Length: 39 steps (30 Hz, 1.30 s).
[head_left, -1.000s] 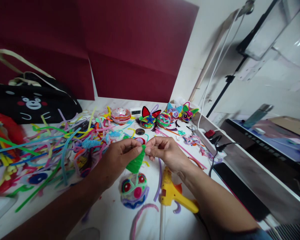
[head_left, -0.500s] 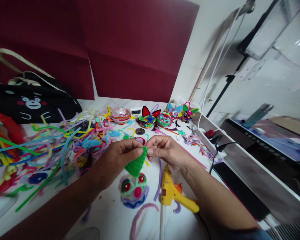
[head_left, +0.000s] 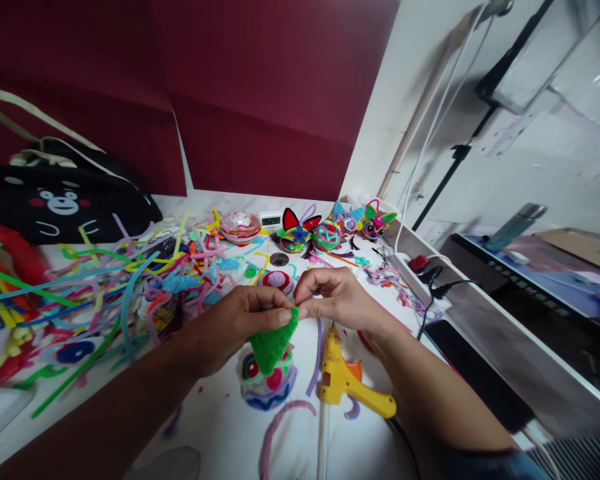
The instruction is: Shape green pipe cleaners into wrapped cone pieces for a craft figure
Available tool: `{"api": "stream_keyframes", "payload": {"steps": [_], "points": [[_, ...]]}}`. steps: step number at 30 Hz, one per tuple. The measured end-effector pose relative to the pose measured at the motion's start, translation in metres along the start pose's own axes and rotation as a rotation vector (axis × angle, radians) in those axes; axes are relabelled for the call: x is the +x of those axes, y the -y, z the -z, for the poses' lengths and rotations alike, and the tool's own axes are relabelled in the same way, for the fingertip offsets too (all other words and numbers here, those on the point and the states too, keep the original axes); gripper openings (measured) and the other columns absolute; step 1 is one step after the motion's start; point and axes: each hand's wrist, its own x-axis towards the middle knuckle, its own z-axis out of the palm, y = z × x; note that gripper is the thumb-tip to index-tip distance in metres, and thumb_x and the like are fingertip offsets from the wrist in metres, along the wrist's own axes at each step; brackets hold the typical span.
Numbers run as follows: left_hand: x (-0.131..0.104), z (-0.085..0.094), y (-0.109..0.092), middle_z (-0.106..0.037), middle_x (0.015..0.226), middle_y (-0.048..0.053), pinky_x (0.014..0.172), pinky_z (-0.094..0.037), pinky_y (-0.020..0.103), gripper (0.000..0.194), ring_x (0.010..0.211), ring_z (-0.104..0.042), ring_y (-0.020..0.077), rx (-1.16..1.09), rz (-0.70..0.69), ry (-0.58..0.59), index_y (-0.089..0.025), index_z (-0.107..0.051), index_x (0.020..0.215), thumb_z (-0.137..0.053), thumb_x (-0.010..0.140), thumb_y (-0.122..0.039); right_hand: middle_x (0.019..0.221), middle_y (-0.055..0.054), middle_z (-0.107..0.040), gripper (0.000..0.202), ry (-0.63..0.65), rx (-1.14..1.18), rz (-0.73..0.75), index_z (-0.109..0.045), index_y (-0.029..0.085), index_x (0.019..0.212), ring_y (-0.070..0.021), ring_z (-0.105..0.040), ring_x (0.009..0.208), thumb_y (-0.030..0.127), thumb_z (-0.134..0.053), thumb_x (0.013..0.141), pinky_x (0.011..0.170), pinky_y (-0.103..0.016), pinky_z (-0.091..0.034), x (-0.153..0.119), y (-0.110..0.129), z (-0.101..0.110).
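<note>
My left hand (head_left: 245, 323) pinches a green fuzzy triangle (head_left: 273, 343), which looks built from pipe cleaner, by its upper edge. At the triangle's upper right corner, the thumb and forefinger of my right hand (head_left: 337, 300) are closed on its tip. Below it lies a round face ornament (head_left: 265, 393) with red eyes, a pink nose and a wavy blue line; the triangle covers part of it. A yellow hot glue gun (head_left: 334, 377) rests on the table under my right wrist, a clear glue stick (head_left: 323, 440) reaching out behind it.
A tangled heap of pipe cleaners (head_left: 130, 280) spreads over the left side. Finished ornaments with ears (head_left: 296, 237) stand at the back. A black phone (head_left: 475, 373) and a power strip (head_left: 420, 283) line the right edge. A purple strip (head_left: 316, 363) and a pink strip (head_left: 280, 423) lie nearby.
The green triangle has come down and tilted, now overlapping the ornament's face. Both hands have lowered slightly with it, and my right hand's fingers have shifted at the corner.
</note>
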Motion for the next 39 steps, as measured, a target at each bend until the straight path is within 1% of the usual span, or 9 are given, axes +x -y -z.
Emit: {"api": "stream_keyframes", "payload": {"steps": [4, 7, 12, 17, 21, 26, 30, 34, 39], "points": [[0.003, 0.001, 0.002, -0.061, 0.06, -0.003, 0.054, -0.041, 0.02, 0.016, 0.057, -0.056, 0.0099, 0.07, -0.11, -0.182, -0.018, -0.064, 0.073, -0.07, 0.075, -0.032, 0.062, 0.002, -0.059, 0.029, -0.077, -0.052, -0.015, -0.064, 0.014, 0.07, -0.008, -0.049, 0.056, 0.034, -0.082, 0.061, 0.052, -0.021, -0.039, 0.001, 0.0, -0.001], [0.004, 0.0, 0.002, -0.062, 0.064, -0.005, 0.055, -0.041, 0.018, 0.011, 0.059, -0.055, 0.0081, 0.178, -0.235, -0.33, -0.019, -0.064, 0.076, -0.069, 0.076, -0.029, 0.06, 0.002, -0.056, 0.025, -0.121, -0.093, -0.034, -0.064, 0.013, 0.072, -0.0078, -0.047, 0.055, 0.034, -0.077, 0.067, 0.052, -0.021, -0.037, 0.001, 0.0, -0.004], [0.003, -0.003, 0.002, -0.064, 0.065, -0.005, 0.053, -0.042, 0.016, 0.009, 0.059, -0.057, 0.0081, 0.351, -0.344, -0.446, -0.02, -0.063, 0.078, -0.067, 0.078, -0.027, 0.063, 0.001, -0.06, 0.015, -0.167, -0.091, -0.051, -0.066, 0.013, 0.075, -0.0081, -0.049, 0.054, 0.028, -0.068, 0.074, 0.053, -0.021, -0.039, -0.001, 0.003, -0.011], [0.001, -0.007, 0.002, -0.066, 0.066, -0.004, 0.053, -0.045, 0.017, 0.009, 0.06, -0.06, 0.0097, 0.518, -0.386, -0.528, -0.019, -0.063, 0.081, -0.064, 0.079, -0.028, 0.064, 0.001, -0.06, 0.013, -0.183, -0.012, -0.086, -0.066, 0.013, 0.074, -0.0082, -0.05, 0.056, 0.025, -0.071, 0.07, 0.053, -0.021, -0.04, -0.001, 0.008, -0.018], [0.0, -0.008, 0.004, -0.068, 0.068, -0.002, 0.054, -0.046, 0.018, 0.013, 0.061, -0.062, 0.011, 0.596, -0.388, -0.532, -0.018, -0.064, 0.082, -0.061, 0.081, -0.031, 0.065, 0.001, -0.061, 0.017, -0.222, 0.071, -0.109, -0.066, 0.012, 0.071, -0.0085, -0.052, 0.057, 0.021, -0.076, 0.061, 0.056, -0.022, -0.041, 0.0, 0.008, -0.022], [0.0, -0.01, 0.005, -0.069, 0.068, -0.002, 0.053, -0.046, 0.018, 0.014, 0.06, -0.063, 0.0117, 0.568, -0.405, -0.529, -0.018, -0.062, 0.083, -0.06, 0.081, -0.031, 0.058, 0.003, -0.056, 0.011, -0.252, 0.009, -0.094, -0.066, 0.011, 0.069, -0.0069, -0.044, 0.051, 0.021, -0.07, 0.065, 0.05, -0.022, -0.035, 0.0, 0.007, -0.025], [0.002, -0.011, 0.006, -0.067, 0.065, -0.003, 0.051, -0.045, 0.018, 0.012, 0.058, -0.062, 0.0111, 0.517, -0.401, -0.535, -0.018, -0.061, 0.082, -0.062, 0.079, -0.03, 0.058, 0.002, -0.057, 0.01, -0.285, 0.008, -0.116, -0.065, 0.011, 0.068, -0.007, -0.045, 0.051, 0.019, -0.068, 0.063, 0.05, -0.022, -0.035, 0.001, 0.008, -0.027], [0.004, -0.01, 0.007, -0.066, 0.063, -0.005, 0.051, -0.043, 0.017, 0.012, 0.057, -0.06, 0.0102, 0.453, -0.385, -0.52, -0.018, -0.059, 0.081, -0.063, 0.079, -0.03, 0.053, 0.005, -0.051, 0.006, -0.305, 0.018, -0.114, -0.062, 0.012, 0.064, -0.005, -0.039, 0.047, 0.017, -0.066, 0.063, 0.046, -0.02, -0.029, 0.001, 0.006, -0.029], [0.005, -0.008, 0.007, -0.059, 0.06, -0.006, 0.049, -0.039, 0.017, 0.014, 0.054, -0.053, 0.0087, 0.44, -0.347, -0.472, -0.018, -0.06, 0.079, -0.059, 0.081, -0.032, 0.05, 0.005, -0.05, 0.013, -0.331, 0.021, -0.089, -0.062, 0.013, 0.066, -0.006, -0.039, 0.046, 0.023, -0.071, 0.064, 0.046, -0.021, -0.03, 0.003, 0.004, -0.028]]}}
